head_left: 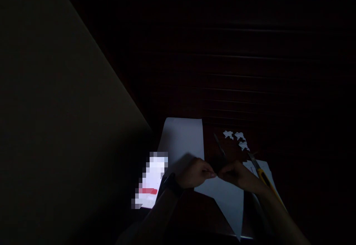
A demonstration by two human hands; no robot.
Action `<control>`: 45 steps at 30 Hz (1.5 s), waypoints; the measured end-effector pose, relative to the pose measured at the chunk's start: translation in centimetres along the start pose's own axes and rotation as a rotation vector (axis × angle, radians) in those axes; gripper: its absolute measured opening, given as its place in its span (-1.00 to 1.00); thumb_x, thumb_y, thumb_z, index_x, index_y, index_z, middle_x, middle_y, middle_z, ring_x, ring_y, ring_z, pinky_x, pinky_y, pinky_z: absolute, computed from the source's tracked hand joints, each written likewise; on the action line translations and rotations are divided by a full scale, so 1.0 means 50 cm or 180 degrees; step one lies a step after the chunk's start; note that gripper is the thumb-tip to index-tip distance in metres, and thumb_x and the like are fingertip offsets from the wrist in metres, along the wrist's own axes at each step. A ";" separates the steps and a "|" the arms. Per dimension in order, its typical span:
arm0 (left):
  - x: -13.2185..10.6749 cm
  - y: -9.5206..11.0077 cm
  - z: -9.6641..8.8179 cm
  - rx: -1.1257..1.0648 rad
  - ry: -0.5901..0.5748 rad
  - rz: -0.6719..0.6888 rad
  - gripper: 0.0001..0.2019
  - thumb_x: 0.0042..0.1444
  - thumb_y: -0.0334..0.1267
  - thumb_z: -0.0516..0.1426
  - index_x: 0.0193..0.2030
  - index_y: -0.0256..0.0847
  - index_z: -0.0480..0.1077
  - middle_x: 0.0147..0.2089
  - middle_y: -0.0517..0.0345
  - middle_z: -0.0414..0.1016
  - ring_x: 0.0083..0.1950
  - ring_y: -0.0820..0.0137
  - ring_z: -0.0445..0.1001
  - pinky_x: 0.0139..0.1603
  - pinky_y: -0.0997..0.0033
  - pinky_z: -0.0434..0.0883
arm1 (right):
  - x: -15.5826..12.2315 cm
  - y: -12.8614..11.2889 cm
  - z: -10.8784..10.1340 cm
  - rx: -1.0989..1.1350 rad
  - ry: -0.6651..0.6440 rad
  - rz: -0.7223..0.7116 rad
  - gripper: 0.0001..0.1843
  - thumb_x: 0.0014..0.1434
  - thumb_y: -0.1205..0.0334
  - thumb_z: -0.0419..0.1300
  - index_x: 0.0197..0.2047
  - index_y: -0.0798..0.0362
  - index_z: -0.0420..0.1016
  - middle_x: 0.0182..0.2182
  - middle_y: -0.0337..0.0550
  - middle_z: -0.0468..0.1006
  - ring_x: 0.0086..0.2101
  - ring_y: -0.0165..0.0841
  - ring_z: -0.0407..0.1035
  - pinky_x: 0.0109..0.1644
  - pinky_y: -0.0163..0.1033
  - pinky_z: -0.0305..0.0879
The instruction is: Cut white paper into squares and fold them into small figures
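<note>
My left hand (196,172), with a dark band on its wrist, meets my right hand (236,174) fingertip to fingertip. Both hands are closed in a pinch. Whatever lies between the fingers is too small and dark to make out. Directly below them is a white cut paper sheet (226,196) with an angled edge and a pointed lower corner; I cannot tell whether the fingers touch it. A larger white sheet (183,135) lies behind my left hand. Beside my right forearm rests a yellow utility knife (265,180), its blade pointing away from me.
Several small jagged white paper pieces (228,134) lie at the back right. A thin dark pointed tool (219,146) rests between them and the large sheet. More paper (264,166) sits under the knife. A lit screen (151,178) glows at left, near a pale wall (55,107).
</note>
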State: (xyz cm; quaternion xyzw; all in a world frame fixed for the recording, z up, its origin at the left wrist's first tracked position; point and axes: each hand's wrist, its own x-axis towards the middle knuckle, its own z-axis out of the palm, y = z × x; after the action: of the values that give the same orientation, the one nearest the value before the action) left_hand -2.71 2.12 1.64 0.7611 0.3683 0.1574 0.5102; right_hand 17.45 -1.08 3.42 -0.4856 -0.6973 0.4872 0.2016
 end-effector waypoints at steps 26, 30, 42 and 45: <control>-0.019 -0.007 -0.077 -0.0167 0.0389 -0.0160 -0.74 0.06 -0.14 0.09 -0.32 -0.27 0.51 -0.33 0.09 0.55 -0.32 0.38 0.47 -0.34 0.51 0.31 | -0.018 0.006 -0.033 0.0452 0.0779 0.0159 -0.63 0.05 0.06 0.20 -0.09 0.04 0.46 -0.26 -0.13 0.55 -0.25 -0.26 0.41 -0.20 -0.22 0.30; -0.016 -0.004 -0.059 -0.0263 0.0143 -0.0123 -0.74 0.07 -0.15 0.08 -0.31 -0.28 0.51 -0.37 0.13 0.54 -0.37 0.42 0.44 -0.43 0.55 0.27 | 0.006 -0.008 0.014 0.0341 0.0719 0.0350 -0.64 0.09 -0.01 0.13 -0.47 0.13 0.49 -0.57 -0.19 0.48 -0.52 -0.39 0.32 -0.50 -0.35 0.17; -0.026 0.028 -0.062 -0.0476 -0.0264 -0.0008 -0.75 0.04 -0.17 0.11 -0.31 -0.29 0.53 -0.40 0.14 0.54 -0.42 0.44 0.42 -0.46 0.56 0.26 | -0.011 0.001 -0.014 0.0287 0.0623 0.0278 -0.64 0.06 0.00 0.16 -0.51 0.15 0.49 -0.63 -0.25 0.38 -0.58 -0.48 0.16 -0.56 -0.38 0.03; -0.036 0.026 -0.077 -0.0529 -0.0258 -0.0039 -0.75 0.02 -0.17 0.12 -0.30 -0.29 0.53 -0.37 0.10 0.56 -0.38 0.40 0.46 -0.41 0.53 0.31 | -0.025 0.008 -0.044 0.0223 0.0632 0.0323 -0.63 0.04 -0.01 0.17 -0.55 0.14 0.47 -0.65 -0.27 0.34 -0.60 -0.49 0.12 -0.57 -0.37 0.02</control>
State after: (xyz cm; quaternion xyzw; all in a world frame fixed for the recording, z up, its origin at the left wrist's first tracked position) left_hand -5.75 3.09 4.69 0.7196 0.3377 0.1533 0.5870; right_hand 19.86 -1.08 4.29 -0.5588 -0.6309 0.4704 0.2617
